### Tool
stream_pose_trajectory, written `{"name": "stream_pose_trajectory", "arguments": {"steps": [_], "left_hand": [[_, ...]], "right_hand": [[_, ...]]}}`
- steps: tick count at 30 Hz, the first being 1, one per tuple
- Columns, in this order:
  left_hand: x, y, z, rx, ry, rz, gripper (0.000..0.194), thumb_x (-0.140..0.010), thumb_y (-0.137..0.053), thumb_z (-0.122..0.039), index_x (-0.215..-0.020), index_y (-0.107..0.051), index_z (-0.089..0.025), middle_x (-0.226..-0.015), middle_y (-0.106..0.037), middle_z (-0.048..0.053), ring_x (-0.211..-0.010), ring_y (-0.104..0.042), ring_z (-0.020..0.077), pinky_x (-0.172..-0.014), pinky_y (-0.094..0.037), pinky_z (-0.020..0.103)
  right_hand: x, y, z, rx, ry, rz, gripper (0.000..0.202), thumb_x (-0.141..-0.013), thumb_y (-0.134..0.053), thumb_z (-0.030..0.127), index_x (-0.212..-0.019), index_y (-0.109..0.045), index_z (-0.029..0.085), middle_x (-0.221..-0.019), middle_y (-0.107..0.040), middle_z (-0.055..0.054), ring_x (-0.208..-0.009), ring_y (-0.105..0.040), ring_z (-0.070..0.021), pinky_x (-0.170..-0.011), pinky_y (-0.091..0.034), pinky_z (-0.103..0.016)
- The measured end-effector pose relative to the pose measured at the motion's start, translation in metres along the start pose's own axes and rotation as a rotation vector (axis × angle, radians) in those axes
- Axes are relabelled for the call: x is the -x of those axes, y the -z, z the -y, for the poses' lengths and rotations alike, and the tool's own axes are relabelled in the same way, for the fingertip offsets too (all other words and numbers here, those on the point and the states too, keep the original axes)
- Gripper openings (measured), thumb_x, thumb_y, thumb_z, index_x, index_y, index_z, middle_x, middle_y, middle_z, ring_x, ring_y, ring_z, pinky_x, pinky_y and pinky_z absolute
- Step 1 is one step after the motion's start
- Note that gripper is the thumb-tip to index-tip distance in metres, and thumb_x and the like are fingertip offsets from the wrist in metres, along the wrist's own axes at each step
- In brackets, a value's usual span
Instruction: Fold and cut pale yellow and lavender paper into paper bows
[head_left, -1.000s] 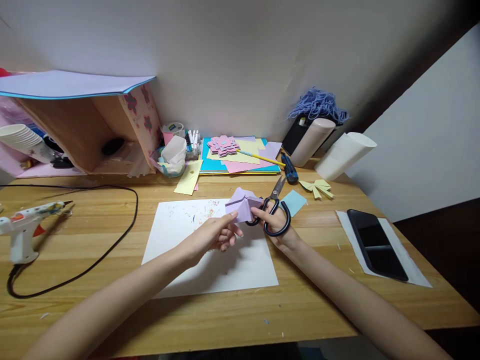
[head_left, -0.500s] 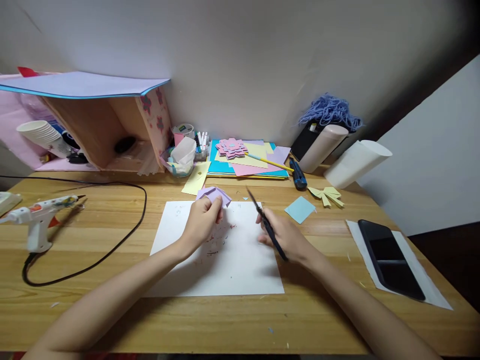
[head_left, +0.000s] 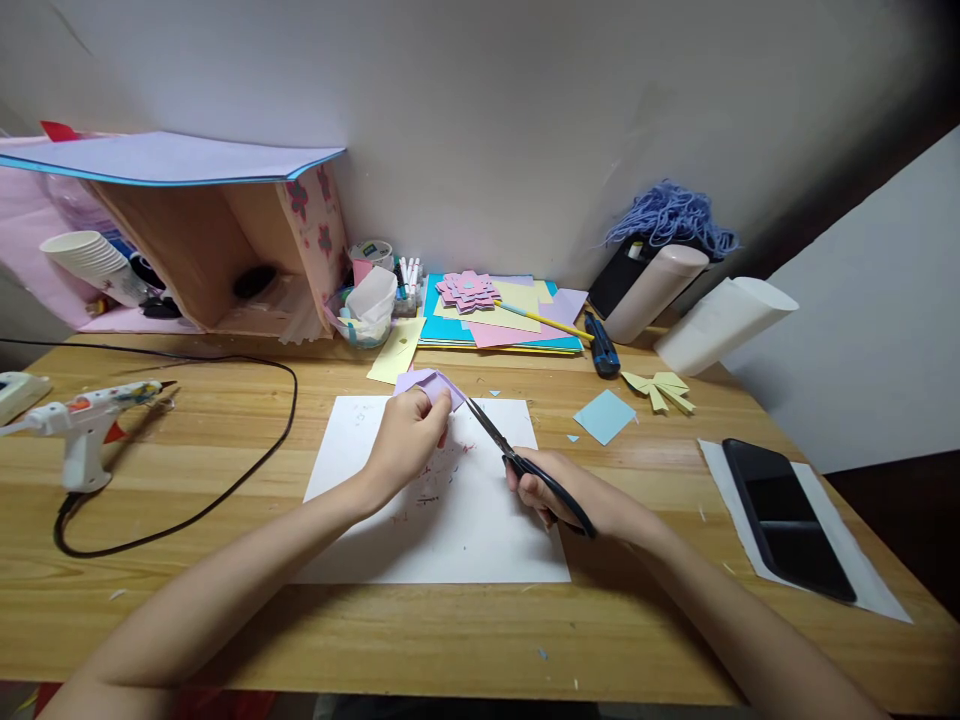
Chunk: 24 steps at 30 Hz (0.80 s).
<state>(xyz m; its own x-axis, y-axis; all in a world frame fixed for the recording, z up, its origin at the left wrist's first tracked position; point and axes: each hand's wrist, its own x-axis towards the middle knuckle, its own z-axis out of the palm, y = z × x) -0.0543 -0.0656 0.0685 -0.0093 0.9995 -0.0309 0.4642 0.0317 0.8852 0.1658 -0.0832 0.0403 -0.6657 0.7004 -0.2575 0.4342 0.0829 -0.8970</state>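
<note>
Pinched in my left hand (head_left: 411, 432) is a folded piece of purple paper (head_left: 421, 383), held above the far part of a white sheet (head_left: 495, 545) with dark and reddish marks. My right hand (head_left: 551, 485) is closed around the black handles of a pair of scissors (head_left: 491, 430). The scissors point up and left, and their tips are close to the purple paper's right edge; I cannot tell whether they touch it. A light blue paper square (head_left: 604, 417) lies to the right of the scissors, with a small blue scrap (head_left: 573, 438) beside it.
On the left lie a glue gun (head_left: 86, 430) and its looping black cord (head_left: 294, 400). A cardboard box (head_left: 315, 240) stands behind. Coloured papers (head_left: 499, 335), a layered pink paper flower (head_left: 466, 290) and a utility knife (head_left: 601, 345) lie at the back. A phone (head_left: 787, 520) rests at right.
The scissors have turned and moved left, bringing their tips near the purple paper. My right hand's fingers have closed on the handles. The left hand stays nearly in place. A small blue scrap now shows.
</note>
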Motion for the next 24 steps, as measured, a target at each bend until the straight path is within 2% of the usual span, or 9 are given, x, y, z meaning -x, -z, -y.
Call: {"name": "stream_pose_trajectory", "arguments": {"steps": [8,14,20,24], "left_hand": [[-0.002,0.0,0.002,0.103,0.099,0.155,0.041,-0.078,-0.042,-0.033,-0.039,-0.043,-0.019,-0.035,-0.044,-0.002,-0.028,-0.036,0.0073,-0.033,-0.027,0.021],[0.0,-0.001,-0.003,0.113,0.12,0.2,0.042,-0.077,-0.042,-0.03,-0.037,-0.04,-0.018,-0.033,-0.044,-0.002,-0.028,-0.036,0.0066,-0.035,-0.028,0.02],[-0.002,-0.003,-0.003,0.239,0.197,0.279,0.036,-0.075,-0.041,-0.027,-0.041,-0.039,-0.019,-0.036,-0.047,-0.003,-0.027,-0.033,0.0059,-0.031,-0.024,0.02],[-0.003,-0.004,-0.003,0.251,0.214,0.28,0.037,-0.078,-0.041,-0.03,-0.043,-0.042,-0.018,-0.038,-0.049,-0.002,-0.027,-0.033,0.0054,-0.031,-0.024,0.02]], "right_hand": [[-0.001,-0.005,-0.001,-0.13,-0.017,0.069,0.062,-0.077,-0.026,0.075,-0.084,-0.045,0.016,-0.057,-0.039,0.005,-0.043,-0.041,-0.0076,-0.04,-0.036,-0.02],[-0.001,-0.008,0.004,-0.186,-0.039,0.09,0.062,-0.076,-0.025,0.076,-0.08,-0.045,0.017,-0.057,-0.037,0.006,-0.041,-0.042,-0.0075,-0.04,-0.037,-0.021],[-0.001,-0.012,0.011,-0.276,-0.077,0.162,0.073,-0.067,-0.018,0.084,-0.079,-0.044,0.017,-0.057,-0.036,0.006,-0.041,-0.042,-0.0082,-0.044,-0.04,-0.023],[0.0,-0.015,0.009,-0.25,-0.083,0.122,0.069,-0.071,-0.02,0.081,-0.082,-0.044,0.017,-0.057,-0.036,0.006,-0.042,-0.041,-0.0086,-0.044,-0.038,-0.023]]}}
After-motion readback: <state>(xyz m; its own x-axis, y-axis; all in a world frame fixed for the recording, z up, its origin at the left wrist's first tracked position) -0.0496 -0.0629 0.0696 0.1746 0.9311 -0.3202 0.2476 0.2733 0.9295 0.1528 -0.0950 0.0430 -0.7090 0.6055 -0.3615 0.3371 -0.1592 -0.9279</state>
